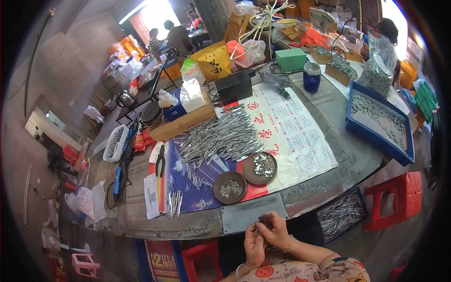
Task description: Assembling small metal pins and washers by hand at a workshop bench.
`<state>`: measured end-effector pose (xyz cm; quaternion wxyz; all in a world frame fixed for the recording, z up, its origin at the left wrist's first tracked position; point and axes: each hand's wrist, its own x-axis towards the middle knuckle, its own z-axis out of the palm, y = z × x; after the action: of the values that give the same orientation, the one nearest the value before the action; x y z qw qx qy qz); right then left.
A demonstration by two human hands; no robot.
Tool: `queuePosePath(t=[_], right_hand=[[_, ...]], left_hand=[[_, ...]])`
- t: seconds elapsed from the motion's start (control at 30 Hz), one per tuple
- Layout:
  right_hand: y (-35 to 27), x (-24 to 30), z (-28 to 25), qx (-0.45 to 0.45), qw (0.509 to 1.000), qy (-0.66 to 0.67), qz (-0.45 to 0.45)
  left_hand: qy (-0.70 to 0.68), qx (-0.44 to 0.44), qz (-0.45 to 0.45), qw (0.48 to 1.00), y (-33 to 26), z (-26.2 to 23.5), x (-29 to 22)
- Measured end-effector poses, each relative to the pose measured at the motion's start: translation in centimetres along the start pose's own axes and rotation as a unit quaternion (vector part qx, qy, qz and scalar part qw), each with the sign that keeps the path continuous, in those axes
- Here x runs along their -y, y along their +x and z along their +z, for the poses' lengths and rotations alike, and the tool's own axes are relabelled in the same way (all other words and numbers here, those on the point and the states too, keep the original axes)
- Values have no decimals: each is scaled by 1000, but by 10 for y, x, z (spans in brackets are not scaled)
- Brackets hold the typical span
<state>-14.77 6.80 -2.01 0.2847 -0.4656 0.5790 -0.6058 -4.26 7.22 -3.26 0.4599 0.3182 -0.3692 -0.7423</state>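
- Small metal parts (231, 189) are lying heaped in a round brown dish (216, 190), just beyond my hands and a little to their left.
- My left hand (254, 246) and my right hand (276, 230) are meeting in front of the table edge, fingers bent and touching; I cannot tell whether they are grasping anything between them.
- A flat grey plate (251, 214) is lying at the table edge, just ahead of my fingers.
- A second brown dish (249, 174) is sitting past the first, slightly to its right, and is holding shiny flat discs (264, 166).
- Farther ahead, a big pile of thin metal strips (221, 134) is spreading over a printed sheet (300, 129).
- Low to the right of my hands, below the tabletop, a dark crate (348, 230) is holding many more long, thin metal pieces.
- Well off to the right, a blue tray (376, 141) is carrying a layer of small grey-green pieces, and a clear bag (378, 77) behind it is bulging with similar ones.
- Far to the left, a white tub (111, 158) is holding small grey pieces.
- Ahead and to the right, a dark blue jar (311, 80) is standing upright; I cannot see inside it.
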Motion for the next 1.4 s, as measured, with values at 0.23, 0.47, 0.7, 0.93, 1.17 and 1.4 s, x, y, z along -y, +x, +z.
queuePosePath(t=[0.23, 0.47, 0.7, 0.93, 1.17, 1.4], right_hand=[[-5, -7, -3, 5, 998, -40, -39], [-11, -4, -6, -3, 998, -52, -39], [-11, -2, 1, 11, 997, -56, -50], [-8, 4, 6, -3, 996, -61, -59], [-5, 30, 0, 28, 998, -29, -42], [-6, 6, 2, -1, 990, -81, -113]], left_hand=[[2, 2, 0, 1000, -4, -5, 8], [2, 19, 22, 1000, -6, -2, 9], [-15, 56, 48, 997, -9, -15, 12], [-29, 46, 37, 998, -7, -21, 20], [-10, 56, 82, 995, -9, -22, 25], [48, 70, 71, 994, -6, -30, 23]])
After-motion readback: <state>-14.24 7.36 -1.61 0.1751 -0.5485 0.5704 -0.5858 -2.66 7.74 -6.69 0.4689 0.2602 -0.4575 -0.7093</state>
